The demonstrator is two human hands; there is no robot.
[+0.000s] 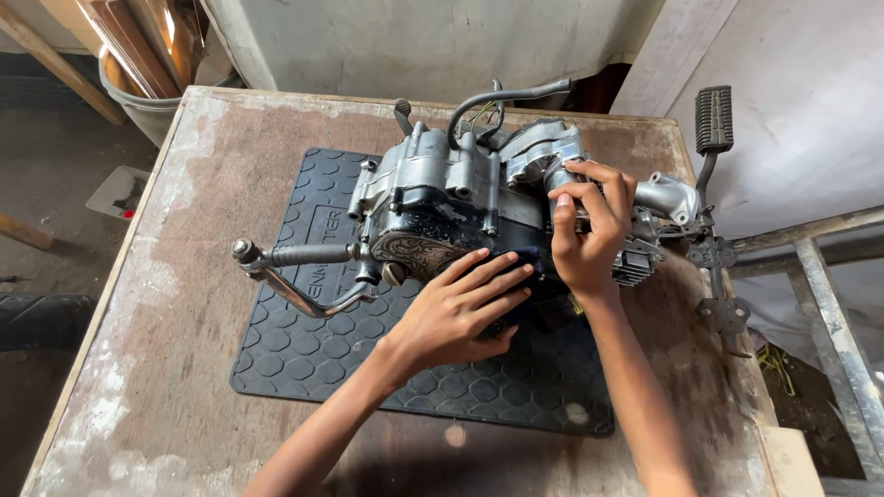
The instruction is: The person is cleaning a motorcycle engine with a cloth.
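The grey cast-metal motorcycle engine (460,207) lies on its side on a black rubber mat with a hexagon pattern (368,359), which rests on the worn brown wooden worktop (166,304). The left hand (460,313) lies flat, its grip open with fingers spread, against the dark lower side of the engine beside the round engraved cover (419,253). The right hand (589,235) has its grip closed around a silver part at the cylinder end, near the black ribbed foot pedal (714,120).
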